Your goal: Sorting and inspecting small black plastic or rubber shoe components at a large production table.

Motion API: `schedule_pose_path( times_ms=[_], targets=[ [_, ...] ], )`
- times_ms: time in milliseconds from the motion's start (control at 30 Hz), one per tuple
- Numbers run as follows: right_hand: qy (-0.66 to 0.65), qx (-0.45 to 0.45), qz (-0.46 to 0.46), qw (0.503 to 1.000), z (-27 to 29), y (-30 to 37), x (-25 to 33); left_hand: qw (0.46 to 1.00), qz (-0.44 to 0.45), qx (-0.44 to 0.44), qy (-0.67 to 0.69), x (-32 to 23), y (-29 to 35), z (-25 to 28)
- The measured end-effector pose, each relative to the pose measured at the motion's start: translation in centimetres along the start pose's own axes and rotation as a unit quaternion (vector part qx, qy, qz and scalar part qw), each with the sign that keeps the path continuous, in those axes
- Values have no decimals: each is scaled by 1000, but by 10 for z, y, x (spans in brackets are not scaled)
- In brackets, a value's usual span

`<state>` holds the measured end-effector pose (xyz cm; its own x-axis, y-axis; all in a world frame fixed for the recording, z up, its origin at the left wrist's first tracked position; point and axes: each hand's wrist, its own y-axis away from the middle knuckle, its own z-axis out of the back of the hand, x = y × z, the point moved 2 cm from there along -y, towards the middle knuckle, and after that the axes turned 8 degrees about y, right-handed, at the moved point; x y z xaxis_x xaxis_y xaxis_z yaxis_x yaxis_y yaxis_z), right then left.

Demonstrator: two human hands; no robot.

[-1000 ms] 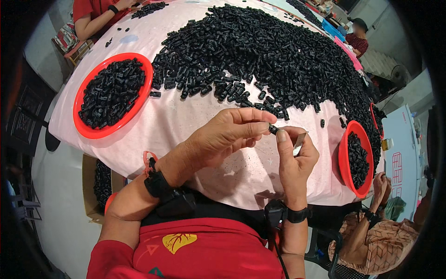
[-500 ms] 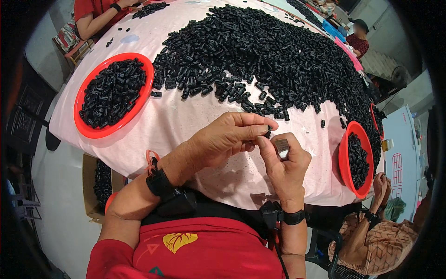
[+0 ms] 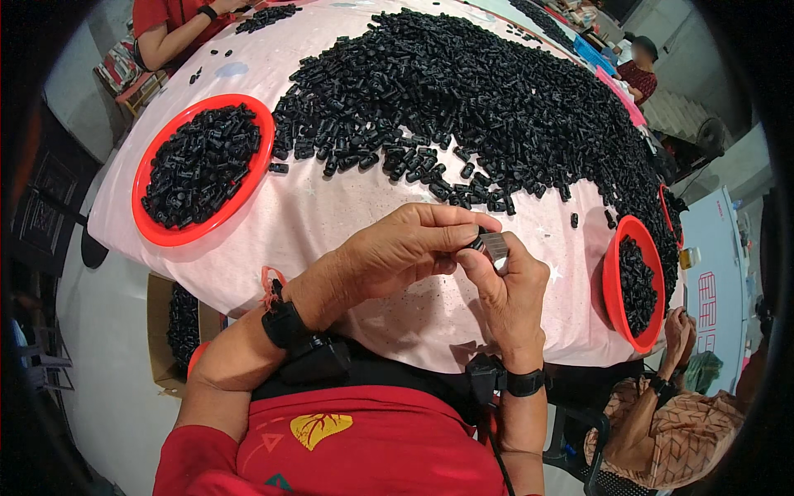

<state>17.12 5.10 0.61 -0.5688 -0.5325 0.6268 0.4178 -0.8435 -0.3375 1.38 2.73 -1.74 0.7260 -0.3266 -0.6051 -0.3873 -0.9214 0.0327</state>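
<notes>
Above the near side of the pink-covered table, my two hands meet. My left hand (image 3: 405, 248) pinches a small black plastic piece (image 3: 477, 240) between thumb and fingers, which hide most of it. In the closed fingers of my right hand (image 3: 514, 289) is a small flat metal blade (image 3: 496, 244). Its near end lies right up against the black piece; whether its edge cuts into it cannot be made out. Beyond my hands spreads a large heap of similar black plastic pieces (image 3: 463, 91), with several strays at its near fringe.
Red basins full of black pieces stand left (image 3: 266, 140) and right (image 3: 614, 281) on the pink cloth (image 3: 331, 207). A cardboard box (image 3: 159, 331) holding more sits below the table at left. Co-workers are at the far left, far right and near right, where a person's hands (image 3: 680, 335) show.
My right hand has turned and shifted slightly left, bringing the blade up against the black piece. My left hand has moved slightly right and keeps its pinch.
</notes>
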Motion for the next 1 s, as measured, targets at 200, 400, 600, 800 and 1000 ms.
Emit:
schedule_pose_path(
  times_ms=[200,400,600,800,1000],
  targets=[
    [4,-9,17,1000,-2,0,-4,1000,2,-2,-1,2,-1,2],
    [13,-12,23,1000,-1,0,-2,1000,-1,-5,-3,2,-1,3],
    [41,-1,26,999,1,-1,-3,1000,-1,-12,-6,2,-1,4],
    [24,-6,27,999,-1,0,-6,1000,3,-4,-7,-1,0,2],
    [2,-9,26,1000,-1,0,-7,1000,9,-6,-16,0,0,2]
  ],
)
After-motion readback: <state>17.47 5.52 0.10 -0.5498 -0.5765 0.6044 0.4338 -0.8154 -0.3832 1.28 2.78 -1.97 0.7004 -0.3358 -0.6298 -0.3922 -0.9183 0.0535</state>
